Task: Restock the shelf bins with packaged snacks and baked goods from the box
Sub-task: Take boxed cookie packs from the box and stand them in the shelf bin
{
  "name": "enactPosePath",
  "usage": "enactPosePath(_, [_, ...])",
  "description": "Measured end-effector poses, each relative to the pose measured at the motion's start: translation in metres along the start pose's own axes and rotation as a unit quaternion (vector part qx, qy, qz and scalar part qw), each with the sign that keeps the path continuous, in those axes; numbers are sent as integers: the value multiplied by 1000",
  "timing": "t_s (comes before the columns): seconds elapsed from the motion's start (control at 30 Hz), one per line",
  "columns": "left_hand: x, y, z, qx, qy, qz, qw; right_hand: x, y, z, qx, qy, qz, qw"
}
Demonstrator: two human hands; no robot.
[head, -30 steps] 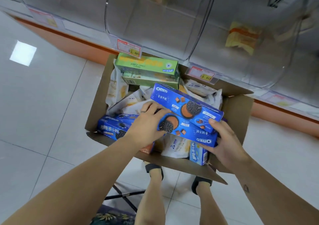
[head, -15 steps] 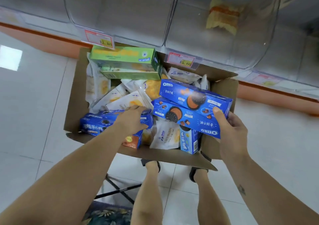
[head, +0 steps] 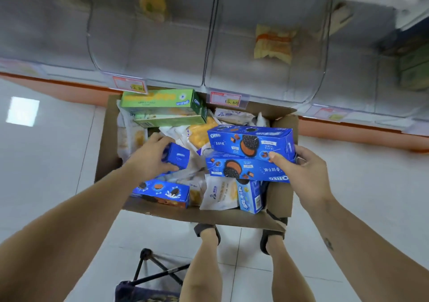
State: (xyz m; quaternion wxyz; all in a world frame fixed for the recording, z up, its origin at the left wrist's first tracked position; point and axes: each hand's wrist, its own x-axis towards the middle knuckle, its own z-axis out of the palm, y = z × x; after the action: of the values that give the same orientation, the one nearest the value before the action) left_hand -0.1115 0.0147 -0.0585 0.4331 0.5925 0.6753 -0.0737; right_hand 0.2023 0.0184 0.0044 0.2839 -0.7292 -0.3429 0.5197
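Over an open brown cardboard box (head: 279,197) of snacks, a person's right hand (head: 304,174) clamps two stacked blue rectangular Oreo cartons (head: 250,155), thumb on top and fingers curled beneath, apparently to carry both together. The left hand (head: 148,158) wraps its fingers round the end of a third blue carton (head: 177,159) in the box, beneath the clear plastic shelf bins (head: 151,46).

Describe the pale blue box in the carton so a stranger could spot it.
Find the cardboard carton below the clear bins. In its near right corner, under the two dark blue cookie boxes the right hand holds, is the pale blue box. It alone is lighter blue, standing on end.
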Motion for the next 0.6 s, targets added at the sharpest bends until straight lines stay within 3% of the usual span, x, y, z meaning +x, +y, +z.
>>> enactPosePath(0.27, [-85,78,-70,-238,173,19,956,-52,-55,-50,7,58,-26,998])
enactPosePath(0.6, [-141,286,-39,-256,216,123,934,-81,-63,-206,90,105,-14,990])
